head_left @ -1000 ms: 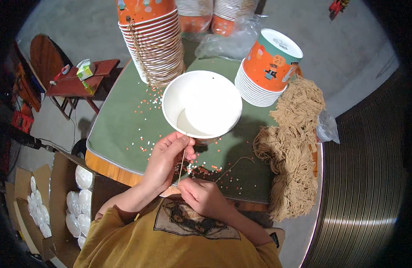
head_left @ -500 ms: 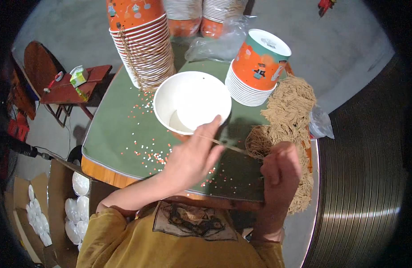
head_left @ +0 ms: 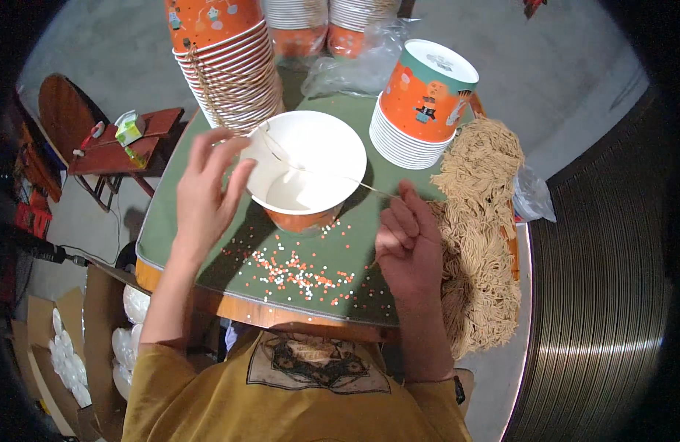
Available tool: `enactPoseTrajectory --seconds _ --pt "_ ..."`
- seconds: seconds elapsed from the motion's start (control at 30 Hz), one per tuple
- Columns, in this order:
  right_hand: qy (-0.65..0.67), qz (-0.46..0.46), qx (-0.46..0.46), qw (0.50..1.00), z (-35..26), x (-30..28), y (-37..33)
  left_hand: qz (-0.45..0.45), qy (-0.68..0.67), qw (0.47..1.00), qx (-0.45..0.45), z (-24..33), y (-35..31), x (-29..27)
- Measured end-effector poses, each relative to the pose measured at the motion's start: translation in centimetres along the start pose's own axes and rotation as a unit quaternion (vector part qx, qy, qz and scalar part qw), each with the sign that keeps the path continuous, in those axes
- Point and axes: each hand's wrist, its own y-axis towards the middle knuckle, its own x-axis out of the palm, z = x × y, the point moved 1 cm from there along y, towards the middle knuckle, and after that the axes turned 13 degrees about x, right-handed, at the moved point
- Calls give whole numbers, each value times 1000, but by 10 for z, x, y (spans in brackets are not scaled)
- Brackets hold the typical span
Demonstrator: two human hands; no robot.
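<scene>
A white-lined paper bucket with an orange outside stands upright on the green table mat. A thin tan cord runs across its mouth from the left rim to my right hand, whose curled fingers pinch it. At the bucket's left rim, my left hand has its fingers spread and curved; one fingertip is near the rim, and I cannot tell whether it touches. Beside my right hand lies a long heap of tan cords. Small orange and white paper dots are scattered on the mat in front of the bucket.
A tall stack of buckets with cord handles stands behind left, and an upside-down bucket stack behind right. Clear plastic wrap lies between them. Cardboard boxes sit lower left; a red folding chair stands farther off.
My left hand has moved from the bucket's front to its left rim. My right hand has moved left and up, drawing cord across the mouth. The bucket has shifted slightly, uncovering more dots.
</scene>
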Motion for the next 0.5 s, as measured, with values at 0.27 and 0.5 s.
enactPoseTrajectory --seconds 0.27,0.5 --pt "41 -37 12 998 21 20 2 -211 -301 921 -125 99 -43 25" --pt "-483 121 -221 839 2 -25 -7 -210 -316 922 -73 89 -48 39"
